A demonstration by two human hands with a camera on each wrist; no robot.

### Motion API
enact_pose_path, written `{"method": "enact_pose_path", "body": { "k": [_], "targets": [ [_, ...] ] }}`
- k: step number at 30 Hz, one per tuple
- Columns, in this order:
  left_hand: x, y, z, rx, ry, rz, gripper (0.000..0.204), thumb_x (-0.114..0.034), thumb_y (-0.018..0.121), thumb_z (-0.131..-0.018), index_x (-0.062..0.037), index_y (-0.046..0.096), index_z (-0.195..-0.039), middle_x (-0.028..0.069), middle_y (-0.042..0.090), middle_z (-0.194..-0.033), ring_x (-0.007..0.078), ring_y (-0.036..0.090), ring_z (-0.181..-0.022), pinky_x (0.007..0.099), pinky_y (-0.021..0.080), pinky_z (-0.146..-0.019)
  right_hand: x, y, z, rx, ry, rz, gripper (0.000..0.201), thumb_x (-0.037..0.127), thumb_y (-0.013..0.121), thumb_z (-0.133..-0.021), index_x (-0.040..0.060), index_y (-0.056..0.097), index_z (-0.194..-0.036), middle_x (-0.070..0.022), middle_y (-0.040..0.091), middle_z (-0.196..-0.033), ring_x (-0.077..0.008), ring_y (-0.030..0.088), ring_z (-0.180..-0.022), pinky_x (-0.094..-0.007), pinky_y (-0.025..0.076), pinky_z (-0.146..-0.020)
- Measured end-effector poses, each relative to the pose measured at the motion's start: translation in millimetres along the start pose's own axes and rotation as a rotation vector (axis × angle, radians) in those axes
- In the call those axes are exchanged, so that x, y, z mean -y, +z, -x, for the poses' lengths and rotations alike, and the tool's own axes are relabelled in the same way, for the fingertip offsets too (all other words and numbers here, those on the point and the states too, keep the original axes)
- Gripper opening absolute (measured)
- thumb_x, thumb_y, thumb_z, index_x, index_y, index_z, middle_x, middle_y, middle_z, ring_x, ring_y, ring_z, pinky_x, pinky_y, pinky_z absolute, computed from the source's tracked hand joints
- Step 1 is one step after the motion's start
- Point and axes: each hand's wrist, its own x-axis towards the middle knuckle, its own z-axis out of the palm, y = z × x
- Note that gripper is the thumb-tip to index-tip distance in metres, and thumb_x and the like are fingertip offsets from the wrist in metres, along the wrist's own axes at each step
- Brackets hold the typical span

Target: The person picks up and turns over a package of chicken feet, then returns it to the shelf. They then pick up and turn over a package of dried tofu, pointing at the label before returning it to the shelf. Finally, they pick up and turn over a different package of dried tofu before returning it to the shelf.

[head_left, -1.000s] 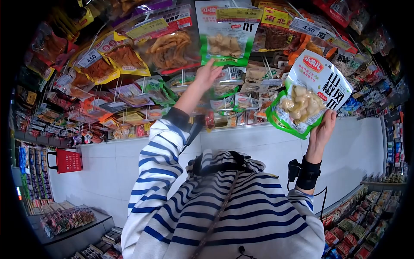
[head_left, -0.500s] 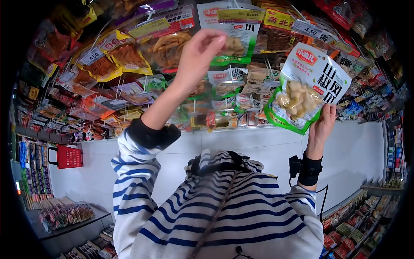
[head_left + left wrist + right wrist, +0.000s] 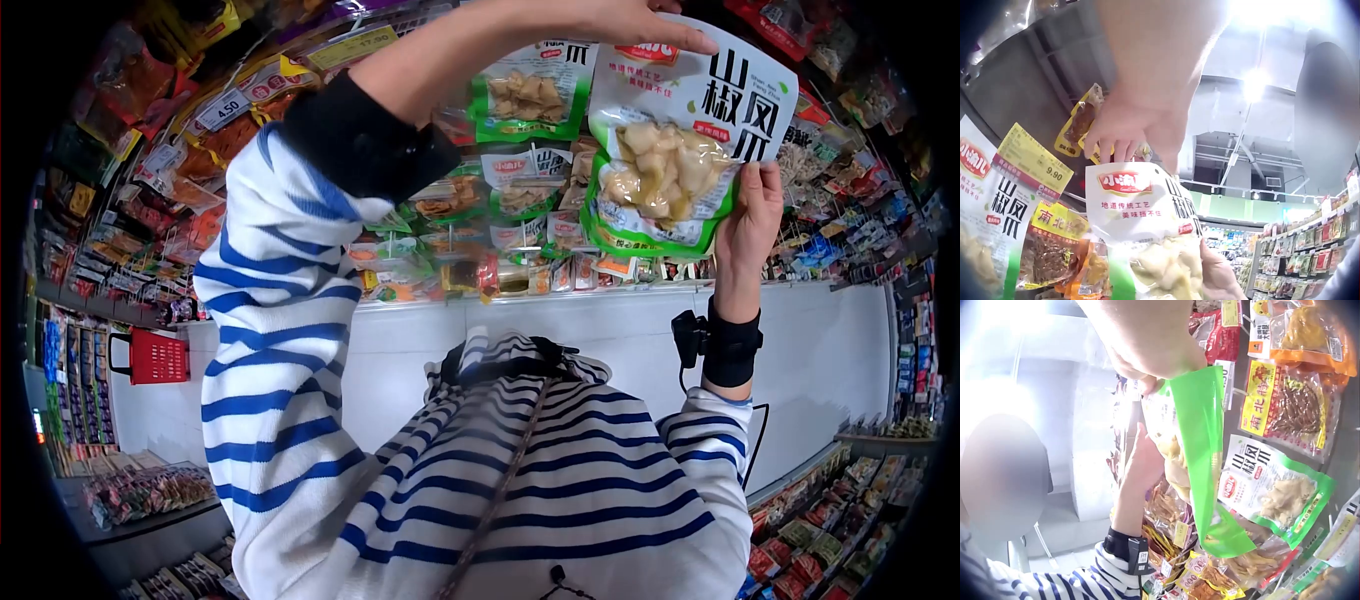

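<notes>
A white-and-green bag of chicken feet (image 3: 660, 170) faces up in the head view, pale pieces showing through its clear window. My right hand (image 3: 752, 220) grips it by the right edge, thumb and fingertips at the print. Across the top edge reaches my left hand (image 3: 650, 25), its thumb lying over the front by the logo. In the left wrist view the left fingers (image 3: 1125, 147) bend down behind that edge. The right wrist view gives the bag's green border (image 3: 1200, 437) nearly edge-on, below the right hand (image 3: 1147, 344).
Behind hangs a matching bag (image 3: 530, 95) on the rack, among several other packaged snacks and price tags (image 3: 222, 108). A red shopping basket (image 3: 155, 357) stands on the pale floor (image 3: 420, 335) at left. More stocked shelves (image 3: 830, 510) line the aisle behind the person.
My left hand has left the hanging bag and swung up and right to the held bag's top. The right hand has raised that bag slightly and brought it left, turning it more upright.
</notes>
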Motion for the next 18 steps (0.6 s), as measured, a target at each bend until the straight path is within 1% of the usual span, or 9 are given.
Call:
{"method": "enact_pose_path", "body": {
  "k": [1, 4, 5, 8, 9, 12, 13, 15, 18],
  "targets": [
    [-1, -4, 0, 0.023, -0.023, -0.024, 0.055, -0.031, 0.064, -0.072, 0.0039, 0.047, -0.110, 0.0163, 0.056, -0.100, 0.0224, 0.053, -0.094, 0.0286, 0.042, -0.078, 0, 2, -4, 0.038, -0.018, -0.013, 0.008, 0.006, 0.049, -0.083, 0.0017, 0.051, -0.090, -0.0041, 0.057, -0.088, -0.0075, 0.052, -0.078, -0.0199, 0.040, -0.073],
    [5, -11, -2, 0.296, -0.040, 0.322, 0.046, -0.028, 0.065, -0.072, 0.0034, 0.053, -0.102, 0.0101, 0.059, -0.088, 0.0136, 0.053, -0.079, 0.0245, 0.042, -0.068, 3, 6, -9, 0.086, -0.039, -0.042, 0.011, 0.006, 0.048, -0.084, 0.0009, 0.051, -0.093, -0.0043, 0.058, -0.088, -0.0075, 0.052, -0.078, -0.0197, 0.041, -0.074],
    [7, -11, -1, 0.217, -0.030, 0.270, 0.032, -0.023, 0.065, -0.072, 0.0022, 0.058, -0.090, 0.0034, 0.058, -0.077, 0.0066, 0.048, -0.068, 0.0212, 0.039, -0.060, 4, 6, -10, 0.092, -0.042, -0.047, 0.011, 0.006, 0.049, -0.084, 0.0010, 0.051, -0.093, -0.0041, 0.058, -0.088, -0.0074, 0.053, -0.078, -0.0197, 0.041, -0.074],
    [6, -12, 2, 0.121, -0.059, 0.344, 0.024, -0.020, 0.064, -0.073, 0.0012, 0.061, -0.083, 0.0027, 0.058, -0.070, 0.0066, 0.049, -0.064, 0.0210, 0.040, -0.059, 3, 3, -14, 0.095, -0.035, -0.032, 0.010, 0.007, 0.050, -0.083, 0.0015, 0.052, -0.092, -0.0035, 0.058, -0.087, -0.0074, 0.053, -0.079, -0.0201, 0.041, -0.073],
    [-1, -14, 10, 0.087, 0.006, 0.385, 0.019, -0.018, 0.062, -0.075, 0.0009, 0.061, -0.080, 0.0013, 0.058, -0.067, 0.0058, 0.048, -0.061, 0.0213, 0.040, -0.057, 2, 2, -15, 0.092, -0.030, -0.022, 0.010, 0.007, 0.050, -0.083, 0.0017, 0.052, -0.091, -0.0034, 0.058, -0.087, -0.0074, 0.053, -0.079, -0.0202, 0.041, -0.073],
    [-9, -19, 12, 0.023, -0.054, 0.329, 0.020, -0.019, 0.059, -0.078, 0.0008, 0.061, -0.081, 0.0008, 0.057, -0.067, 0.0054, 0.047, -0.061, 0.0215, 0.039, -0.056, -3, 3, -21, 0.084, -0.016, -0.034, 0.010, 0.007, 0.051, -0.083, 0.0022, 0.052, -0.091, -0.0031, 0.058, -0.088, -0.0075, 0.053, -0.080, -0.0206, 0.041, -0.073],
    [-11, -21, 12, 0.005, -0.038, 0.300, 0.021, -0.019, 0.058, -0.078, 0.0009, 0.061, -0.081, 0.0005, 0.056, -0.066, 0.0053, 0.046, -0.061, 0.0213, 0.039, -0.055, 3, 15, -21, 0.034, 0.015, -0.011, 0.005, 0.008, 0.055, -0.081, 0.0041, 0.052, -0.084, -0.0002, 0.056, -0.083, -0.0048, 0.050, -0.075, -0.0177, 0.038, -0.069],
    [-16, -29, 11, -0.029, 0.001, 0.234, 0.022, -0.020, 0.056, -0.080, 0.0011, 0.060, -0.082, -0.0002, 0.055, -0.065, 0.0050, 0.045, -0.060, 0.0208, 0.038, -0.054, 10, 29, -27, 0.063, 0.047, -0.046, 0.007, 0.008, 0.054, -0.081, 0.0035, 0.051, -0.086, -0.0006, 0.056, -0.085, -0.0052, 0.050, -0.076, -0.0184, 0.038, -0.070],
    [-22, -38, 10, -0.122, 0.030, 0.330, 0.023, -0.020, 0.055, -0.081, 0.0016, 0.060, -0.084, -0.0006, 0.053, -0.063, 0.0046, 0.044, -0.059, 0.0204, 0.037, -0.053, 19, 38, -42, 0.183, 0.101, -0.114, 0.014, 0.009, 0.049, -0.083, 0.0011, 0.048, -0.095, -0.0021, 0.055, -0.090, -0.0068, 0.050, -0.081, -0.0201, 0.038, -0.075]
  ]
}}
